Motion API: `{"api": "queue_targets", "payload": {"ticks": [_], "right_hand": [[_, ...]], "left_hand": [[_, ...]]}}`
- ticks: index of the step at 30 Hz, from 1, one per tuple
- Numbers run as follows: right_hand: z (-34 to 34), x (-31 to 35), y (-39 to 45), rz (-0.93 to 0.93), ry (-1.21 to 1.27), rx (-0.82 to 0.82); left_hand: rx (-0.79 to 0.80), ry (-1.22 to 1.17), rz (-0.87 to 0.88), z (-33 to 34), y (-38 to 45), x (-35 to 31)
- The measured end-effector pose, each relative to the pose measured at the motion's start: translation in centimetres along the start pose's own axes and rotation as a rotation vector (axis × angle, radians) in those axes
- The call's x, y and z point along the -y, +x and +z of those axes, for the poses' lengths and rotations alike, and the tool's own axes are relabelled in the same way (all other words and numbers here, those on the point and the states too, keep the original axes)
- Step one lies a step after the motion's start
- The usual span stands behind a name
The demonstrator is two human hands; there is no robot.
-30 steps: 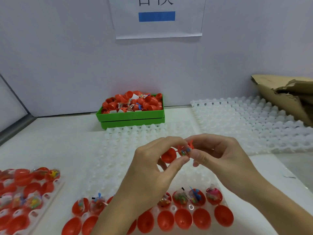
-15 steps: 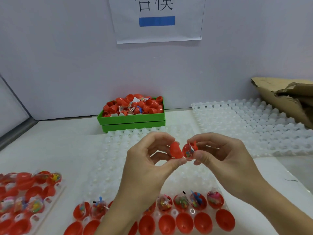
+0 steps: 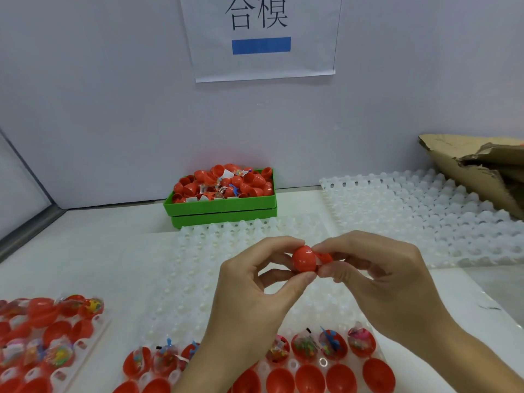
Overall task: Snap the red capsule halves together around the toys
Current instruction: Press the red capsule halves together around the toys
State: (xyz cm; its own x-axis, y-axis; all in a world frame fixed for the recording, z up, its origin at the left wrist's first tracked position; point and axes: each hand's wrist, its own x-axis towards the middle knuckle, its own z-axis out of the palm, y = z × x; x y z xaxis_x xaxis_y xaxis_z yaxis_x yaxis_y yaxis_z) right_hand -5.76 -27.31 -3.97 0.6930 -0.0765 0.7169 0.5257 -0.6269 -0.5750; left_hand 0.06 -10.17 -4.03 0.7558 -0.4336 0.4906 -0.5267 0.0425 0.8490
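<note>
Both hands meet above the white tray. My left hand [image 3: 255, 282] pinches a red capsule half [image 3: 304, 258] between thumb and fingers, dome towards me. My right hand [image 3: 377, 276] pinches the other red half [image 3: 324, 257], mostly hidden behind its fingertips. The two halves are pressed together; the toy inside is hidden. Below, a white dimpled tray [image 3: 198, 293] carries a row of red halves filled with bagged toys [image 3: 304, 347] and a row of empty red halves [image 3: 310, 378] at its near edge.
A green bin [image 3: 221, 205] heaped with red capsules stands at the back wall. Another white dimpled tray [image 3: 411, 211] lies at the right, with torn cardboard [image 3: 476, 168] beyond it. A tray of red halves with toys [image 3: 42, 336] sits at the left.
The two halves, apart a second ago with the toy showing, have been brought together. Both hands rose slightly and the left half now covers the toy.
</note>
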Motion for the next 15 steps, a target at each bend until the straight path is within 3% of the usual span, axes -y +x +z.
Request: {"api": "queue_targets", "payload": {"ticks": [9, 15], "right_hand": [[0.15, -0.36, -0.35, -0.192, -0.277, -0.008], [-0.43, -0.30, -0.13, -0.116, -0.233, -0.025]], "left_hand": [[-0.009, -0.032, 0.002, 0.56, -0.11, 0.00], [0.036, 0.036, -0.009, 0.41, -0.18, 0.01]]}}
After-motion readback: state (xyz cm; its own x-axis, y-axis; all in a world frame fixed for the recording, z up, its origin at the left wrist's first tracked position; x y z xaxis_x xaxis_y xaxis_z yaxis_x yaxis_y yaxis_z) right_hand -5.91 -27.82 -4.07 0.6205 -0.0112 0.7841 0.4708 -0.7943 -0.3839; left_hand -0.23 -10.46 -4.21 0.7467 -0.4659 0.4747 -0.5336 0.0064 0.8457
